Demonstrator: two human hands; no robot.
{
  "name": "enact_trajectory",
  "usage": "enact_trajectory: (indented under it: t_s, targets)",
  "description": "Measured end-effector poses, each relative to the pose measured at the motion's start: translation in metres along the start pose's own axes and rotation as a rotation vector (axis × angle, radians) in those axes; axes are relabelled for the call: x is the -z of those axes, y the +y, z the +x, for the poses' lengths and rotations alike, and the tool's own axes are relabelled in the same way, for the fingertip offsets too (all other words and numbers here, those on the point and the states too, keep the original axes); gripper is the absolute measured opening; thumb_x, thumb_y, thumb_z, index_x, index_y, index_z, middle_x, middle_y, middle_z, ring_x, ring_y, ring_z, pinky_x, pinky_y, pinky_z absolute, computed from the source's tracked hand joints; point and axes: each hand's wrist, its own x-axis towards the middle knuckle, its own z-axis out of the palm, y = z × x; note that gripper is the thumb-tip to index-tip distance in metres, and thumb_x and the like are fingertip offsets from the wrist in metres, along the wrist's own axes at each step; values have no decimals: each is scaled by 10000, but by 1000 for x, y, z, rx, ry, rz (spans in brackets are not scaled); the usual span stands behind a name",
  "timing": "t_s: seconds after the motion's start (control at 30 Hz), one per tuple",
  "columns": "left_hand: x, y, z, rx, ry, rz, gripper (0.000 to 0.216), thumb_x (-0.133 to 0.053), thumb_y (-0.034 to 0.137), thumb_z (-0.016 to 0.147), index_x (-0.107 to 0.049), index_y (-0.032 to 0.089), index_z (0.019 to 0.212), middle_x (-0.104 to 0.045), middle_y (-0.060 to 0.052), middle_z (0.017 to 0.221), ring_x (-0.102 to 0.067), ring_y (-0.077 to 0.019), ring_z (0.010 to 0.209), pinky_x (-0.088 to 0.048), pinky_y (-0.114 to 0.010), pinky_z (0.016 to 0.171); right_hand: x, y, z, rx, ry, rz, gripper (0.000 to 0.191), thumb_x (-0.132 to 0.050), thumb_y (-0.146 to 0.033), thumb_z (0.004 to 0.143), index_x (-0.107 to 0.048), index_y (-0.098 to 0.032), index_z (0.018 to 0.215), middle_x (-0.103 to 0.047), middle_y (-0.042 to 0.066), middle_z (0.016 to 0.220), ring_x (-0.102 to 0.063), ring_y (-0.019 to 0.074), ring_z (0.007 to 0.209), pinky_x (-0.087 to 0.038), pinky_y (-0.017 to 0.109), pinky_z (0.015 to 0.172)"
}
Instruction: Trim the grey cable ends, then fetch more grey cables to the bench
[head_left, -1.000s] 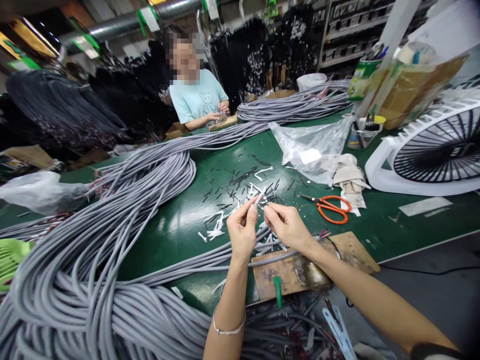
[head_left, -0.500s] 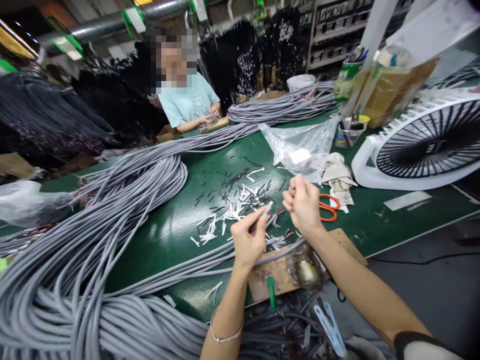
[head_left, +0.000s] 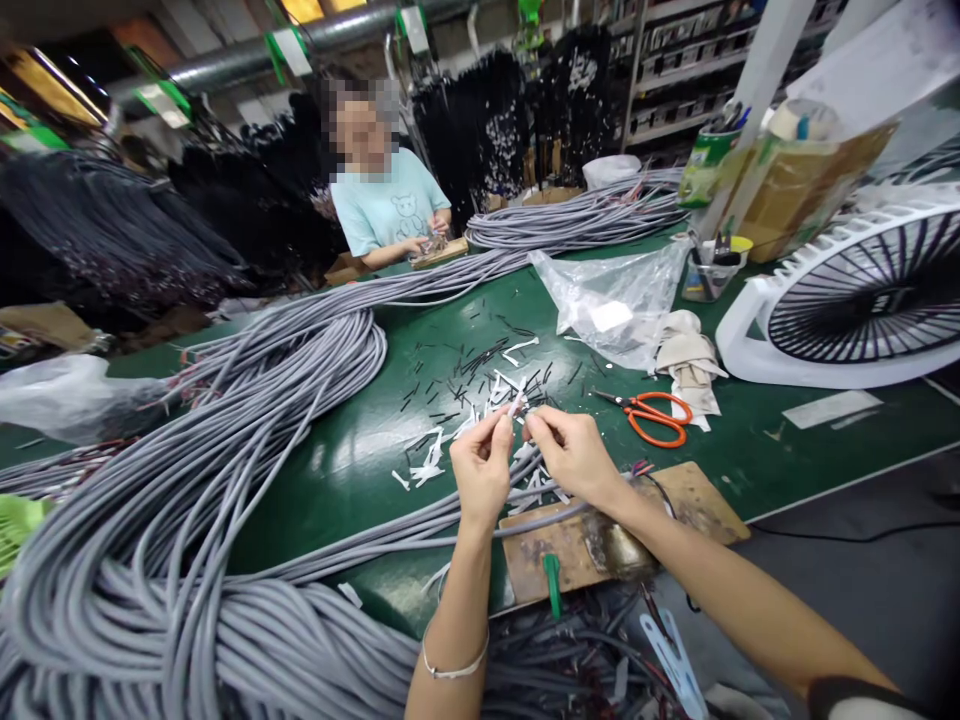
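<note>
My left hand (head_left: 481,472) pinches the stripped end of a grey cable (head_left: 420,518) that runs back across the green table (head_left: 352,450) to a large grey cable bundle (head_left: 225,430). My right hand (head_left: 571,455) is closed in a pinch right beside it, fingertips at the cable's tip near its thin wires. Both hands hover above a scatter of white and black insulation scraps (head_left: 465,400). A worn wooden board (head_left: 600,535) lies just under my wrists.
Orange-handled scissors (head_left: 654,416) lie right of my hands, beside a rag (head_left: 686,360) and a clear plastic bag (head_left: 611,300). A white fan (head_left: 855,300) stands at far right. Another person in a light-blue shirt (head_left: 386,205) works at the far table edge.
My right hand, which had pulled away up and to the right, has come back to the cable tip beside my left hand. My left hand stays on the cable end.
</note>
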Motion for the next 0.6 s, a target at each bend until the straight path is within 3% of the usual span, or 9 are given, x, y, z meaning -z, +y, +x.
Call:
enact_trajectory:
  t_s: [0.23, 0.43, 0.6]
  targets:
    - [0, 0, 0, -28, -8, 7, 339, -547, 370, 797, -673, 128, 997, -576, -2, 574, -409, -58, 450, -306, -173, 414, 1, -1, -1, -10, 16, 42, 316, -388, -273, 874, -492, -147, 602, -372, -55, 473, -307, 45, 416, -246, 195, 460]
    - [-8, -3, -4, -149, 0, 217, 330, -541, 325, 801, -655, 133, 1044, -700, -81, 855, -616, -147, 672, -468, -233, 580, -1, 2, -2, -62, 91, -14, 320, -382, -302, 874, -436, -164, 590, -350, -54, 473, -312, 59, 430, -235, 209, 466]
    - [-17, -2, -5, -288, 9, 441, 303, -529, 291, 803, -666, 121, 1013, -709, -72, 790, -564, -114, 509, -435, -224, 486, 0, 6, 1, -113, 212, -129, 339, -376, -312, 876, -387, -178, 565, -365, -43, 470, -314, 72, 432, -221, 222, 466]
